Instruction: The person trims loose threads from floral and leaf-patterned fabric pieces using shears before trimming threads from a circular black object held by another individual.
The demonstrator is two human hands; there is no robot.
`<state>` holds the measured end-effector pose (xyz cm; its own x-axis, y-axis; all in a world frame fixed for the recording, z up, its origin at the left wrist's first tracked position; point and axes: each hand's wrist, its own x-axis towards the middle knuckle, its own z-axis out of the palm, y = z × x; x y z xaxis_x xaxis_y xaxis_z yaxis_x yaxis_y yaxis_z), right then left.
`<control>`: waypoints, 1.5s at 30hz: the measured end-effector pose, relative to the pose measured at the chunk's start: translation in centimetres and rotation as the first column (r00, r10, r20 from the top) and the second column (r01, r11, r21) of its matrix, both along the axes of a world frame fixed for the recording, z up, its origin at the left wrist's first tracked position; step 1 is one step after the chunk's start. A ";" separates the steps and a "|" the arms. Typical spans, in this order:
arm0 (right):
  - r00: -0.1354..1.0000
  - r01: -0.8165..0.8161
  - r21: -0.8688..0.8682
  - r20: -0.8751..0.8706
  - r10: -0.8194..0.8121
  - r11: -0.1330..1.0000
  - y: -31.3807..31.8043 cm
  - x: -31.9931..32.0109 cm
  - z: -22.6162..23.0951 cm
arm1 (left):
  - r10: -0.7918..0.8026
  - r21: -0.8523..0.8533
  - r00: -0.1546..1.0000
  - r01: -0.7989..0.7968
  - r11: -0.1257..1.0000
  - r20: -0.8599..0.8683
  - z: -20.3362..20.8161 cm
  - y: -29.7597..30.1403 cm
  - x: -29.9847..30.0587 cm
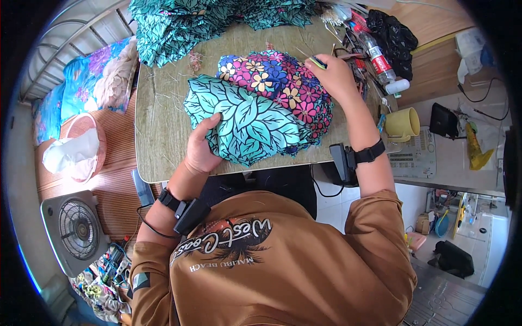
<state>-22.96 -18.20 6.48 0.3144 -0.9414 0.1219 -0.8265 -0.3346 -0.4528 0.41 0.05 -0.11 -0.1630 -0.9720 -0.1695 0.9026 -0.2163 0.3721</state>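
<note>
Spread on the table in front of me is a piece of printed cloth (244,122), with teal leaf print on the near part and pink and blue flower print (272,76) behind it. At its left edge my left hand (203,145) is closed on the cloth, the thumb on top and the fingers hidden underneath. My right hand (336,77) is closed at the far right of the flower print. In it is a pair of thread snips (317,62) with a yellow-green handle, its thin points facing up and left, away from my left hand.
Piles of teal leaf-print cloth (174,32) lie at the table's far edge. Loose threads (196,60) are scattered nearby. To the right are a plastic bottle (379,62), a black bag (394,38) and a yellow mug (401,124). A pink basket (89,146) and fan (77,228) are left.
</note>
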 end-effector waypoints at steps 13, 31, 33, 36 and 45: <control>0.995 0.017 -0.218 0.098 0.005 0.976 0.9 0.8 0.4 | -0.005 -0.021 1.000 0.004 1.000 -0.009 0.5 0.0 -0.2; 0.995 0.002 0.095 -0.097 0.008 0.995 -0.4 0.1 0.6 | -0.006 -0.002 1.000 0.006 1.000 -0.016 0.3 0.0 -0.2; 0.992 -0.011 0.122 -0.124 0.027 0.992 -0.5 0.6 1.0 | 0.000 0.001 1.000 0.000 1.000 -0.015 0.3 0.0 -0.2; 0.982 -0.033 0.177 -0.177 0.065 0.984 -0.6 1.1 1.3 | 0.008 -0.010 1.000 -0.008 1.000 -0.019 0.2 0.0 -0.2; 0.995 -0.067 -0.075 0.066 0.072 0.995 0.9 1.7 2.3 | 0.014 0.002 1.000 -0.014 1.000 0.012 0.0 -0.1 -0.3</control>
